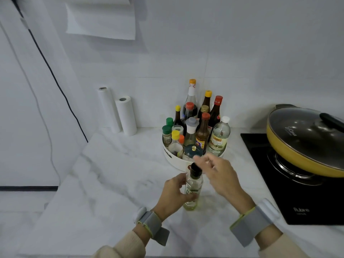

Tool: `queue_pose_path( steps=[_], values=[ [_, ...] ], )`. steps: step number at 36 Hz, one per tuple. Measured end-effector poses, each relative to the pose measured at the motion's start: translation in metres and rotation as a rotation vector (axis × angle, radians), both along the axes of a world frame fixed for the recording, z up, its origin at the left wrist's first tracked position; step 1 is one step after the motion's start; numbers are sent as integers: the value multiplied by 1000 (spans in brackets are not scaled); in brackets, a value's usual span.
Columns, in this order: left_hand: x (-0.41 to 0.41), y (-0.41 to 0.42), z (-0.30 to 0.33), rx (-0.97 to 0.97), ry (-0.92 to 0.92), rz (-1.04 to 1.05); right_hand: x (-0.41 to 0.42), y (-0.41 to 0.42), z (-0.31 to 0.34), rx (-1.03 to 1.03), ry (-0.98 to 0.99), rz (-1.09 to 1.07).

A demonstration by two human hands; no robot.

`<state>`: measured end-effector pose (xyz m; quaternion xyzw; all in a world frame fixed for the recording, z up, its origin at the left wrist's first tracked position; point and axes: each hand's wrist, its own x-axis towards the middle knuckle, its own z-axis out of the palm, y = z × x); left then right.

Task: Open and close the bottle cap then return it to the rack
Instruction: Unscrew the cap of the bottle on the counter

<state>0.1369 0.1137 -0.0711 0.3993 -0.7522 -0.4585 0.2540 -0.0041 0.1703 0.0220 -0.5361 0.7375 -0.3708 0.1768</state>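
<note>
A small clear bottle point(192, 190) of pale yellow liquid stands upright on the marble counter, just in front of the round white rack point(172, 159). Its dark cap point(196, 169) sits on the neck. My left hand point(175, 192) is wrapped around the bottle's body from the left. My right hand point(219, 173) hovers just right of the cap, fingers spread and blurred, holding nothing; whether a fingertip touches the cap is unclear.
The rack holds several sauce and spice bottles point(202, 131). A yellow pan with a glass lid point(305, 138) sits on a black cooktop point(290, 183) at the right. Two paper towel rolls point(126, 116) stand by the back wall, left of the rack.
</note>
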Motion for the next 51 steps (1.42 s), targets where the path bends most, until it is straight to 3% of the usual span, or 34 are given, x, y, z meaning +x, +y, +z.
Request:
queue_pose_path(
  steps=[5, 11, 15, 25, 31, 34, 37, 42, 51],
  values=[
    [-13, 4, 10, 36, 152, 31, -11, -7, 22, -105, 137, -82],
    [-33, 10, 4, 83, 288, 116, 19, -15, 22, 213, 631, -67],
    [-39, 13, -1, 86, 345, 127, 32, -22, 14, 210, 750, -73],
    [-42, 7, -8, 144, 410, 85, 27, -31, -11, 43, 688, -22],
    [-39, -3, -14, 196, 355, 22, 6, -37, -5, -29, 667, 305],
    [-39, -3, -16, 221, 359, 10, -3, -44, 4, 17, 695, 526],
    [-38, -3, -13, 215, 333, 3, -5, -38, 16, 130, 716, 483],
    [-38, -6, -12, 216, 287, -43, -5, -21, 19, 172, 592, 362],
    [-36, -9, -12, 228, 312, -88, -22, -32, 22, 287, 361, 644]
  ],
)
